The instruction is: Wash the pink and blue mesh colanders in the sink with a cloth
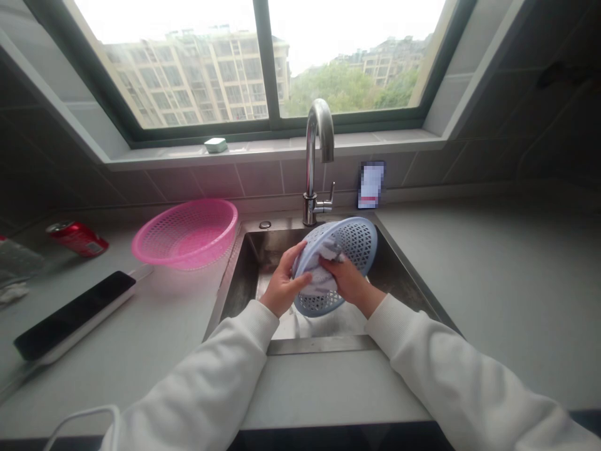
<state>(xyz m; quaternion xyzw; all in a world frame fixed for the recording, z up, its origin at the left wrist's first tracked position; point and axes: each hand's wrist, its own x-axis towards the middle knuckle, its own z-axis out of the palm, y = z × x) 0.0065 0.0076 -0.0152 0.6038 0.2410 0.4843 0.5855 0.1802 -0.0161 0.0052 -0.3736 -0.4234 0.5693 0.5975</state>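
A light blue plastic colander (359, 241) is held tilted over the metal sink (314, 346), its open side turned toward me. My left hand (285, 280) grips its rim at the left, thumb on the inside and fingers behind. Inside the colander my right hand (350, 279) is closed on a pale cloth (322, 279), which lies against the inner wall. Part of the cloth is hidden by my right fingers.
Behind the sink stands a chrome faucet (320, 125). A phone (370, 185) leans on the wall to its right. At left are a pink basket (185, 235), a red can (77, 238) and a long black-topped device (75, 316). A pale green block (216, 145) sits on the windowsill.
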